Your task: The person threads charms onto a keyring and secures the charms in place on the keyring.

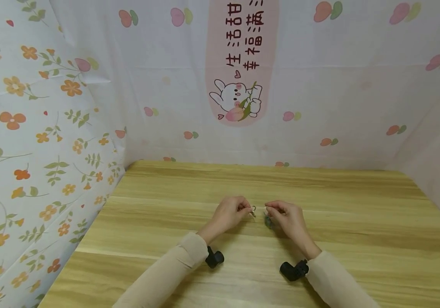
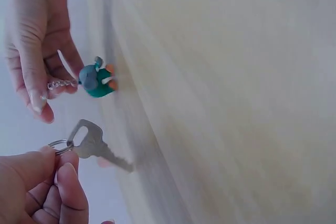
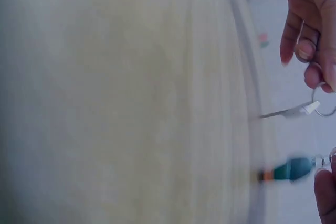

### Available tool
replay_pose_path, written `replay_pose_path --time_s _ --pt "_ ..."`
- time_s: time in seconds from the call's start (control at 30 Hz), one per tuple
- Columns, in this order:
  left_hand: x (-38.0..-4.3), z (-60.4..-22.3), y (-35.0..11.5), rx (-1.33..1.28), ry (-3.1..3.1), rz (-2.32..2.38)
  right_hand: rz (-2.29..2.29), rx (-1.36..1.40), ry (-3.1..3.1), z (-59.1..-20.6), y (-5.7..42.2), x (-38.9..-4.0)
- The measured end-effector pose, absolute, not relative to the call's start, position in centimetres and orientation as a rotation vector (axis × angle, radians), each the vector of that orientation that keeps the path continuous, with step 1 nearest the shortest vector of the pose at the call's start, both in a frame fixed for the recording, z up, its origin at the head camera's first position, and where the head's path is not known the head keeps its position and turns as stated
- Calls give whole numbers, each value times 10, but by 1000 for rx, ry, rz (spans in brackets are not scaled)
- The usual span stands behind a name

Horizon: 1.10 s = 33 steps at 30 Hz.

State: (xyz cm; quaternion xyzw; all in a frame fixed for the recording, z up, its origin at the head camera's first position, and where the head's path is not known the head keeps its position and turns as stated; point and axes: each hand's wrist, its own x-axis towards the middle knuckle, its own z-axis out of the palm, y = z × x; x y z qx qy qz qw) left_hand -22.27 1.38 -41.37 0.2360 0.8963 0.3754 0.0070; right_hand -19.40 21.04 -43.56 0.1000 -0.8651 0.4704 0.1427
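Pinching a ring with curled fingers, the left hand holds a key at its three o'clock; the right hand pinches a chain, green charm at nine. A slack pinch could drop either.

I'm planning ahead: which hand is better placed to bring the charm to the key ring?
Probably the right hand: it holds the charm by its chain, while the left hand grips the key ring.
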Motion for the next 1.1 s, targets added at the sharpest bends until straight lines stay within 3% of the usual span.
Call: replay_pose_path --time_s 0.5,1.1 --pt "-190 -397 17 946 2757 1250 1197 459 -2333 -424 196 -160" --pt "-182 -394 20 940 2803 1155 1144 644 -2229 -426 195 -151"
